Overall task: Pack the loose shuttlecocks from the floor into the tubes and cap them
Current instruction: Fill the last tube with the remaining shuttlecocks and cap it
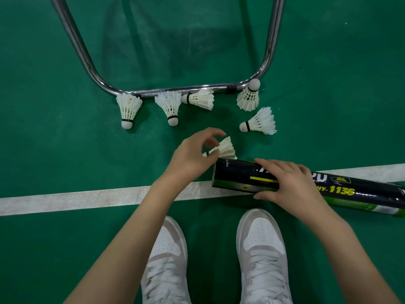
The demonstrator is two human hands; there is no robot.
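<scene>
On green court flooring, just beyond a white boundary line (87,197), one feather shuttlecock (225,148) is being pinched near its cork end by the left hand (192,159), thumb and fingers curling round it, its skirt lying just beside the open mouth of a black cardboard shuttlecock tube (238,175). That tube is lying on its side across the line, the right hand (289,185) resting over it with fingers curving down its far wall and thumb on the near wall, steadying it. Handling, as a judgement: the shuttlecock is looking very light, with a stiff but brittle skirt that is likely crushing if squeezed, so the cork base or lower stems are the sounder hold; the tube is looking light, rigid and prone to rolling. Five loose shuttlecocks are lying well apart from the tube: a left one (128,110), a second (169,108), a sideways one (199,98), a cork-up one (248,97) and a nearer one (258,121). A chrome tubular frame (175,89) is touching or bordering several, possibly hindering pickup. White sneakers (260,249) are standing below; no cap is showing.
</scene>
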